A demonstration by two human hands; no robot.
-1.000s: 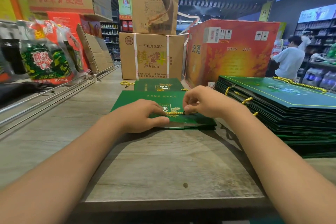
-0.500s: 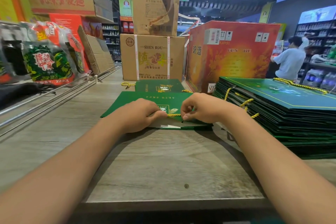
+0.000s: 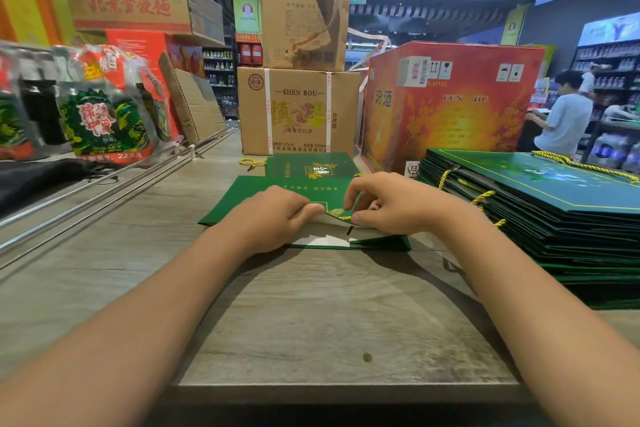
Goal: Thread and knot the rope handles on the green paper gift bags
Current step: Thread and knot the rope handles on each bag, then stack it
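1. Two hands work at one flat green bag (image 3: 249, 198) lying in the middle of the counter (image 3: 311, 315), its open mouth toward the counter's near edge.
2. The left hand (image 3: 273, 215) curls over the bag's mouth, fingers gripping the upper panel's edge and lifting it so the white inside shows.
3. The right hand (image 3: 388, 204) pinches the yellow rope (image 3: 341, 217) between thumb and fingers at the same edge; only a short piece of rope shows.
4. A second bag (image 3: 311, 165) lies flat just behind, toward the far edge, with a rope end (image 3: 248, 162) beside it.
5. A tall stack of bags (image 3: 540, 218) with ropes fitted sits at the counter's right edge.
6. Brown boxes (image 3: 299, 107) and a red box (image 3: 450, 104) stand along the far edge.
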